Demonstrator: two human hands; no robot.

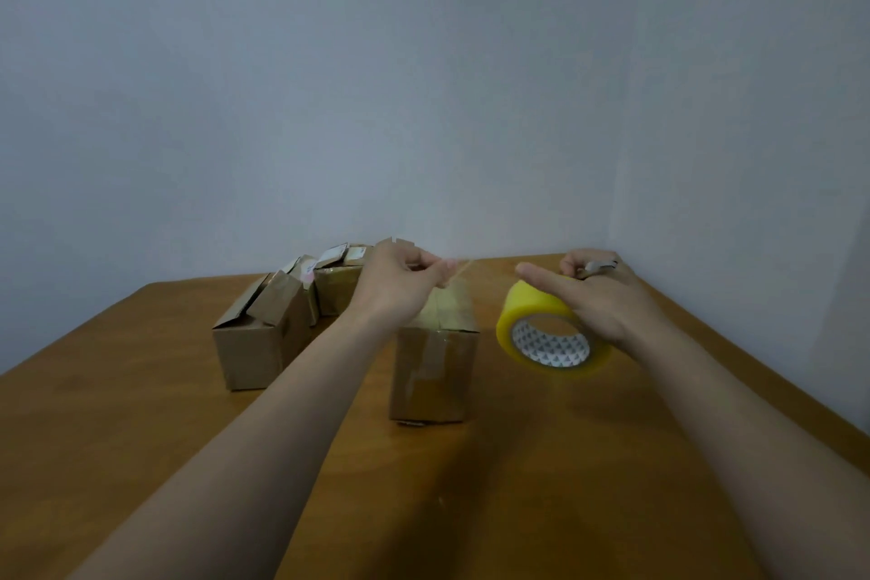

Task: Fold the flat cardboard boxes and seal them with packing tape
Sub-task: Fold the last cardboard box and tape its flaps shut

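Reaching in from 6 o'clock, two bare forearms cross the wooden counter [141, 414] toward the work. Nearest stands the middle box [430, 372], folded up, with clear tape glinting on its near face and along the top seam. Its long axis runs from 6 to 12 o'clock, straight away from the person.

At its 3 o'clock, just beside it and seemingly lifted off the counter, is the yellow tape roll [551, 334], with its core facing the camera. The right hand [602, 297] grips the roll from above, fingers curled over its far side and the forefinger straight, pointing to 9 o'clock. A small grey object [600, 268] sits at the knuckles, too blurred to name.

The left hand [400, 280] hovers over the box's far end. Its thumb and fingertips pinch the free end of a tape strip [463, 268], which shows only as a faint pale line heading toward the roll.

The coming move, as I judge it, turns on one relation. The strip stretches from 9 to 3 o'clock, while the seam lies from 6 to 12, so the strip crosses the box's far end rather than following it. The left hand is the nearer one to the box, and the right is off to its side.

Farther off, at 10 o'clock from the middle box, an open-flapped box [249, 344] stands unsealed. Labelled boxes [336, 292] huddle behind it, near the grey wall [423, 61].
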